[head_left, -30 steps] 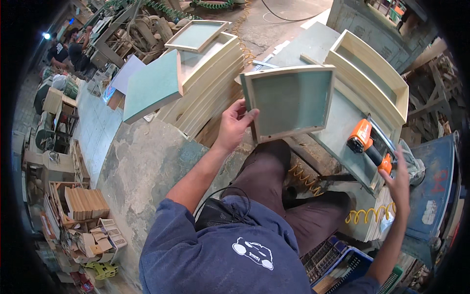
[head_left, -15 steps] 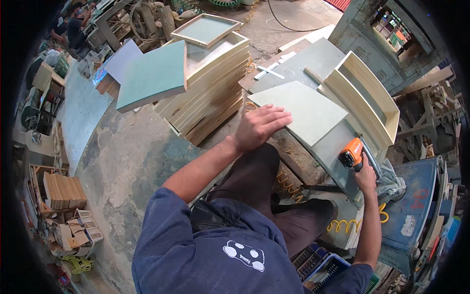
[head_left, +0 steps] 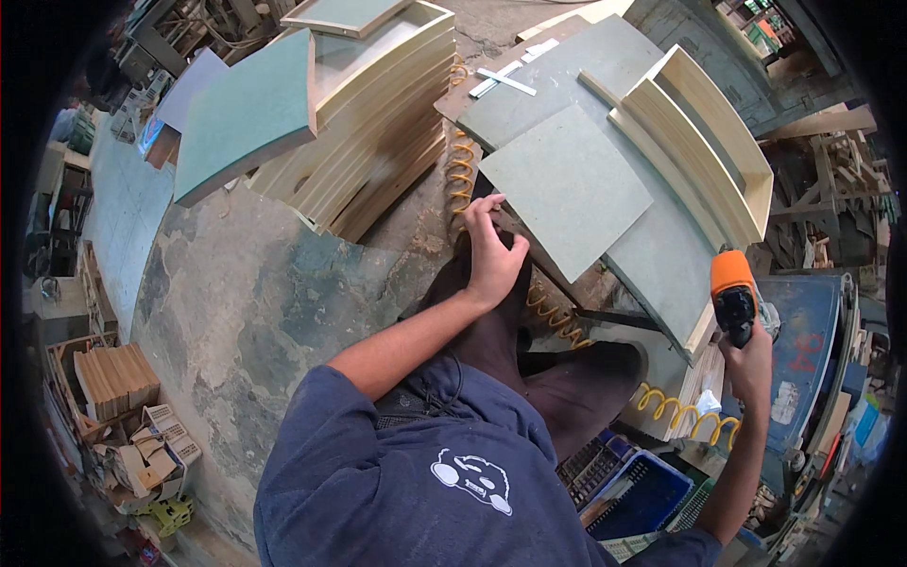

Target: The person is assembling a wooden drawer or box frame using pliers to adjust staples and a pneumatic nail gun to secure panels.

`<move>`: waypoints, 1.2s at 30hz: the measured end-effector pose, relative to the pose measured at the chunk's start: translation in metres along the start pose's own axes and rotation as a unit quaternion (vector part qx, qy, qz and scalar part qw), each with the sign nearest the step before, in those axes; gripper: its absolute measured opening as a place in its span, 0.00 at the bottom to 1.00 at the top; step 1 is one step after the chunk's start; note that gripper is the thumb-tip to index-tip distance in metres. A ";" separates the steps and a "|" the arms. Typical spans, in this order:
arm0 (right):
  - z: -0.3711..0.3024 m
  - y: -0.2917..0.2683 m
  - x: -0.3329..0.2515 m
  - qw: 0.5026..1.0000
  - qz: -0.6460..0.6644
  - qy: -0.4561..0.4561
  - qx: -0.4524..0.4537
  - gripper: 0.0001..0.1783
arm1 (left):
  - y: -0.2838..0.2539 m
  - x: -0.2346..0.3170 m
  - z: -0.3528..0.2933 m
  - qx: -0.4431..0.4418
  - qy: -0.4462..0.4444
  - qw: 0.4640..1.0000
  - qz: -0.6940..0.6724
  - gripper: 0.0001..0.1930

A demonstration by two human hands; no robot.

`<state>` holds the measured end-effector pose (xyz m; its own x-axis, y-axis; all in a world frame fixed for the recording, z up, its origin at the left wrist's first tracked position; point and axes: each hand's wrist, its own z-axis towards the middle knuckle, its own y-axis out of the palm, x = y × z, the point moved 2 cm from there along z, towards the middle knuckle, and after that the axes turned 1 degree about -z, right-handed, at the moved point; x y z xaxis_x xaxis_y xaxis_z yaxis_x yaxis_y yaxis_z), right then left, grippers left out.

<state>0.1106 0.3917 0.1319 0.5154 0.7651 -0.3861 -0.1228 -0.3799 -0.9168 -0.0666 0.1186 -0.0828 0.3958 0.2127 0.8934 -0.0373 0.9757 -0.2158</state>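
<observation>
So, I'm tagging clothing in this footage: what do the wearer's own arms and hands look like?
The left hand and right hand are bare, with no glove or watch visible. Short navy sleeves leave the forearms uncovered; they belong to a navy T-shirt with a white cartoon print. The right sleeve is only partly in view.

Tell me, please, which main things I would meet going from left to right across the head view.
Brown stack → green panel → pale board → orange tool
</observation>
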 end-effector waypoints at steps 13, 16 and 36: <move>0.038 -0.013 -0.132 0.967 0.089 -0.015 -0.238 0.08 | 0.010 0.004 0.000 -0.015 -0.448 0.781 -0.435 0.11; 0.058 0.003 -0.161 0.948 0.079 -0.050 -0.305 0.19 | 0.011 0.004 0.001 -0.037 -0.463 0.762 -0.452 0.10; 0.112 0.057 -0.194 0.920 -0.052 0.003 -0.389 0.38 | 0.028 -0.002 0.010 -0.099 -0.458 0.727 -0.502 0.09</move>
<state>-0.0912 0.2797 0.1436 0.4950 0.8165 -0.2973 0.5701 -0.5633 -0.5981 -0.0779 0.1458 -0.0863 -0.6487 -0.5670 0.5076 0.0177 0.6556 0.7549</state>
